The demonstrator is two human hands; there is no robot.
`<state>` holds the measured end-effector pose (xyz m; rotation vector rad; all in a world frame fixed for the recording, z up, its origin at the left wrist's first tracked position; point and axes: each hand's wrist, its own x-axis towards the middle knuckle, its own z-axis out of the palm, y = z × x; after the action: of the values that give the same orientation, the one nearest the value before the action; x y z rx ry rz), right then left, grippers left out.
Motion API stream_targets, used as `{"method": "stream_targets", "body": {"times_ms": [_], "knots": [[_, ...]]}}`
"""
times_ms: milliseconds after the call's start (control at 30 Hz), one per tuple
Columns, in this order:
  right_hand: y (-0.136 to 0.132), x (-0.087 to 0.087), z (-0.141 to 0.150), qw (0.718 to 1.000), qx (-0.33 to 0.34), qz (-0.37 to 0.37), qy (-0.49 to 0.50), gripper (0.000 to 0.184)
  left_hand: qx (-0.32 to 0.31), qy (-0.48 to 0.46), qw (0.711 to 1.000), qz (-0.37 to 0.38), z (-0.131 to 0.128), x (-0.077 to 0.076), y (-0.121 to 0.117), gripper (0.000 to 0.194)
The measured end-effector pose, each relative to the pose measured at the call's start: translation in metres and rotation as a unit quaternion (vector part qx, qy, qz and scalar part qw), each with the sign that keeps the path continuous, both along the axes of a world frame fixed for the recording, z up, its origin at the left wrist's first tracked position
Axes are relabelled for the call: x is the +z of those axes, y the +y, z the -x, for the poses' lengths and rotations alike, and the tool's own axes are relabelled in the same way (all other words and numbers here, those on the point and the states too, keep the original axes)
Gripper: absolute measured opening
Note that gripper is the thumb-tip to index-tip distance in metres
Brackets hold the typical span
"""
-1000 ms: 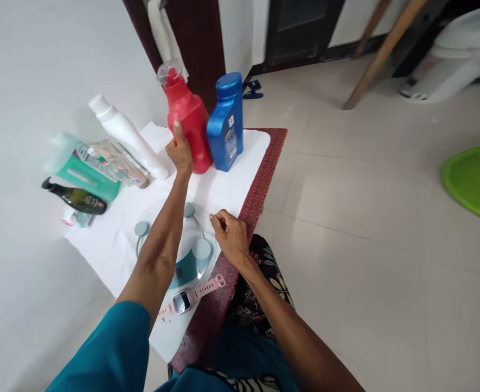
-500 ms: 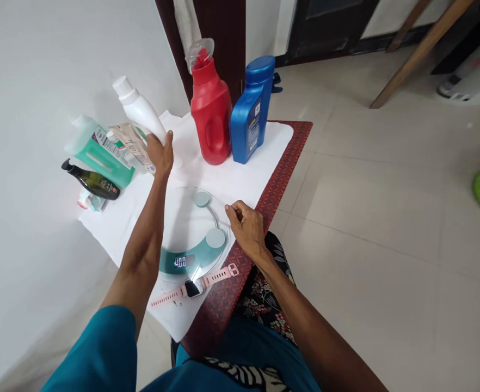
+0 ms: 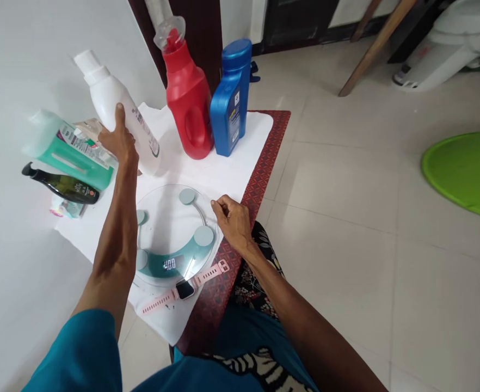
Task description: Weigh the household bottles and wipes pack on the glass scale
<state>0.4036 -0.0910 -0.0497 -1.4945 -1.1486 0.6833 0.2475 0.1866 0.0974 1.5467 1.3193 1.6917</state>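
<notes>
A tall white bottle (image 3: 108,100) with a white cap is gripped round its middle by my left hand (image 3: 121,139), thumb on the near side. The bottle tilts to the left above the far part of the table. Closer to me lies a round glass scale (image 3: 170,218) with a teal band and a lit digital display. My right hand (image 3: 232,220) rests at the scale's right edge, fingers curled in; whether anything is inside them is hidden. A pink-strapped smartwatch (image 3: 185,289) lies along the near edge of the scale.
A red jug (image 3: 189,103) and a blue bottle (image 3: 232,103) stand at the back. On the left, against the wall, are a green-liquid container (image 3: 77,155) and a dark pump bottle (image 3: 66,184). White paper covers the red-patterned table (image 3: 264,163). A green object (image 3: 464,169) is at right.
My left hand has lifted the white bottle from among the containers and turned it, so its lower label shows. The view has shifted right; my right hand stays beside the scale.
</notes>
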Motion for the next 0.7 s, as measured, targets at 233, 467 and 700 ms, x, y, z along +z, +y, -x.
{"method": "stream_targets", "body": {"times_ms": [233,467,700], "knots": [[0.000,0.000,0.000,1.000,-0.003,-0.005,0.007,0.034,0.063,-0.065,0.996,-0.023,0.011,0.037,-0.091,0.047],[0.001,-0.001,-0.001,1.000,-0.005,-0.011,-0.007,0.034,0.044,-0.058,0.996,-0.045,0.060,0.027,-0.214,0.063],[0.001,-0.001,0.001,1.000,-0.004,-0.018,-0.008,0.033,0.059,-0.100,0.993,0.002,0.069,0.005,-0.284,0.057]]}}
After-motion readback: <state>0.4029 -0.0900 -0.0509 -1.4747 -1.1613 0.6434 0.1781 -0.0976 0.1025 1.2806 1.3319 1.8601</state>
